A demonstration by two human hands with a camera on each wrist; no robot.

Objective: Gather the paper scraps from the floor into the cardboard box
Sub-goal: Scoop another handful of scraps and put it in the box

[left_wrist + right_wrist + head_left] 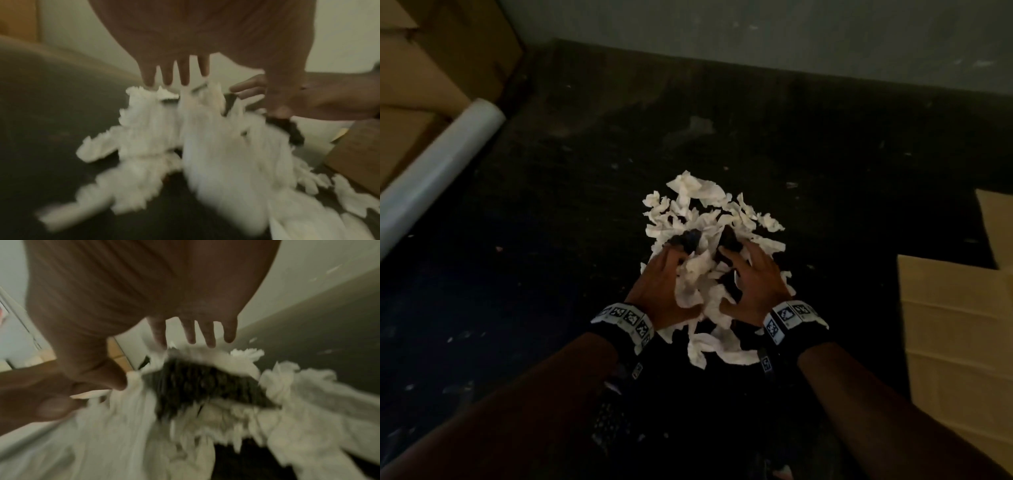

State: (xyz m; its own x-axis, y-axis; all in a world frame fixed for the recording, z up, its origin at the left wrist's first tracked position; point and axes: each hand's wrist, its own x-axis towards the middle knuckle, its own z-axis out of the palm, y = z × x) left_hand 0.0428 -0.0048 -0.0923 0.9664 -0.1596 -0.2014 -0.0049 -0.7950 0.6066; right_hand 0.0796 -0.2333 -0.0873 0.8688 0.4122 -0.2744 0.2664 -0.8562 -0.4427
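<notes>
A heap of white torn paper scraps (698, 205) lies on the dark floor in the middle of the head view. My left hand (667, 281) and right hand (751, 277) rest on the heap's near half, side by side, a little paper between them. In the left wrist view my left hand's fingers (174, 73) reach straight and spread over the scraps (205, 146). The right wrist view shows my right hand's fingers (195, 332) also spread above the paper (298, 402), curled round nothing. The cardboard box (955, 325) sits on the floor to the right of the heap.
Stacked cardboard boxes (431, 61) stand at the far left, with a white roll (438, 171) leaning in front of them. A pale wall (756, 27) runs behind the heap. Small paper flecks dot the dark floor (551, 240).
</notes>
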